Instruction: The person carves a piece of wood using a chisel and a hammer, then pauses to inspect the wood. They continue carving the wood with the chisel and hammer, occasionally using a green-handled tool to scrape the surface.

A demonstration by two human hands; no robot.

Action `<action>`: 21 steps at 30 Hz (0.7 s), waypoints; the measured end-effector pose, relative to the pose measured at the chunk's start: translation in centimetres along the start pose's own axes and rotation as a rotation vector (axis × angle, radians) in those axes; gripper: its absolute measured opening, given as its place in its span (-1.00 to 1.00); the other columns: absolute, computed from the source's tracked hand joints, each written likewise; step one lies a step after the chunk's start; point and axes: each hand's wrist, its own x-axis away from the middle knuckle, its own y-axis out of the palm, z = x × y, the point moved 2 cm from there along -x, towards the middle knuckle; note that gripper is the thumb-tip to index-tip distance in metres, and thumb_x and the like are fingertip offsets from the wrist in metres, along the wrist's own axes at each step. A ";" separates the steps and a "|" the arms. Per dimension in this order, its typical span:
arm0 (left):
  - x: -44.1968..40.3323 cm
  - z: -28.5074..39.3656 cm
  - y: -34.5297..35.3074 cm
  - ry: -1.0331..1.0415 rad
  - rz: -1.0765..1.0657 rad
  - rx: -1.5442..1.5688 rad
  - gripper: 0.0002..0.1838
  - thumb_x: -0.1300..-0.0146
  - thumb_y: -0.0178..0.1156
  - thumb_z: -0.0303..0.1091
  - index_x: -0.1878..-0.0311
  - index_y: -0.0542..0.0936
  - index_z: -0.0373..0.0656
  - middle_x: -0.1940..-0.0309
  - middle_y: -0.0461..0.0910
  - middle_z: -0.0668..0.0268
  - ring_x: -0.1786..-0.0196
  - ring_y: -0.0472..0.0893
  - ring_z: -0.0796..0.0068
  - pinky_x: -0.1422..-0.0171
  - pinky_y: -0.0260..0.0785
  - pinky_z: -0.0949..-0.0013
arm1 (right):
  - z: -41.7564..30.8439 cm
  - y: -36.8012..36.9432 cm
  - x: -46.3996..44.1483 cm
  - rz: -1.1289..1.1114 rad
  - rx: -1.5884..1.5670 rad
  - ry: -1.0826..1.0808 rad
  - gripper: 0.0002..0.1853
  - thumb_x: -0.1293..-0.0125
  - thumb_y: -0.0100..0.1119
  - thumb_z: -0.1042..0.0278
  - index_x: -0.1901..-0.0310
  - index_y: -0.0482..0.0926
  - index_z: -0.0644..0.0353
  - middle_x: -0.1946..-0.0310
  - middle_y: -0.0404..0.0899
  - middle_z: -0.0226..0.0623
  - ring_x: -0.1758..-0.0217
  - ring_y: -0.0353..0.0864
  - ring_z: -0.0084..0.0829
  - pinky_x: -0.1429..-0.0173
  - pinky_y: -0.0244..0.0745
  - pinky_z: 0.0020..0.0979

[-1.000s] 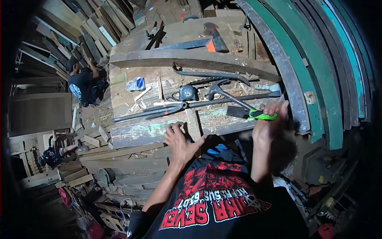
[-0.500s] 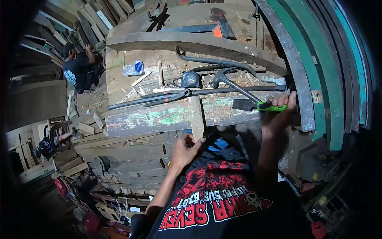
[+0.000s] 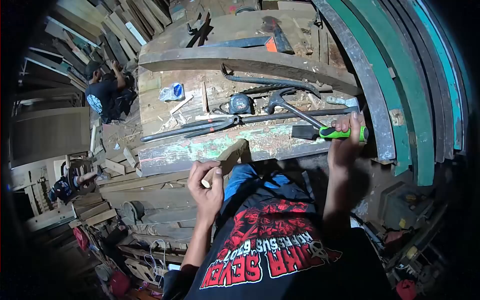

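Observation:
In my left hand (image 3: pixel 204 196) is a short wooden strip (image 3: pixel 231 159), pinched by its near end. The strip slants up to the right, and its far end is at the near edge of a plank (image 3: pixel 185 156) with worn green paint. My right hand (image 3: pixel 344 145) is wrapped around the green handle of a chisel (image 3: pixel 327 133). The chisel's broad dark blade points left, over the plank. Just beyond it lies a claw hammer (image 3: pixel 300 111), its handle running toward the chisel. Long-handled pincers (image 3: pixel 215 123) and a tape measure (image 3: pixel 241 103) lie farther left.
A crowbar (image 3: pixel 272 81) and a curved wooden beam (image 3: pixel 220 56) lie across the bench behind the tools. Tall curved green and grey boards (image 3: pixel 395 85) stand along the right. A person (image 3: pixel 107 92) crouches at the upper left, another (image 3: pixel 67 185) lower down. Lumber is stacked around.
My left hand has moved left and turned the wooden strip, which was pointing nearly straight away and now slants. The right hand keeps hold of the chisel, nearly in place. The view has shifted slightly.

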 end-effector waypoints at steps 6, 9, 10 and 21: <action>-1.7 -0.4 2.8 0.233 -0.033 0.218 -0.79 -0.33 0.17 -0.35 0.38 0.57 -0.30 0.03 0.58 -0.04 -0.12 0.54 0.09 -0.40 0.33 0.02 | 0.0 0.2 0.4 -0.170 -0.069 -0.103 -0.64 -0.60 0.13 0.25 0.41 0.30 0.07 0.55 0.28 -0.46 0.39 0.34 -0.54 0.19 0.31 -0.42; -2.0 -1.7 4.3 0.061 -0.209 0.583 -0.59 -0.54 0.15 -0.19 0.41 0.45 -0.26 0.22 0.63 0.09 0.06 0.60 0.24 -0.35 0.40 0.01 | 0.9 0.8 1.1 -0.267 -0.119 -0.205 -0.62 -0.61 0.15 0.25 0.41 0.30 0.10 0.59 0.29 -0.45 0.49 0.32 -0.54 0.30 0.31 -0.40; -2.2 -1.8 4.4 0.095 -0.179 0.560 -0.59 -0.56 0.15 -0.17 0.41 0.45 -0.26 0.27 0.61 0.13 0.12 0.58 0.27 -0.28 0.42 0.03 | 0.3 1.3 1.7 -0.328 -0.130 -0.220 -0.61 -0.62 0.15 0.24 0.41 0.30 0.10 0.60 0.29 -0.45 0.51 0.30 -0.55 0.33 0.30 -0.39; -0.2 -0.6 4.9 0.272 -0.077 0.296 -0.67 -0.42 0.22 -0.38 0.48 0.44 -0.26 0.44 0.49 0.20 0.33 0.42 0.30 0.16 0.29 0.19 | -6.6 9.4 6.6 -0.722 -0.362 -0.137 -0.53 -0.44 0.18 0.27 0.65 0.26 0.03 0.72 0.27 -0.49 0.71 0.22 -0.56 0.50 0.12 -0.42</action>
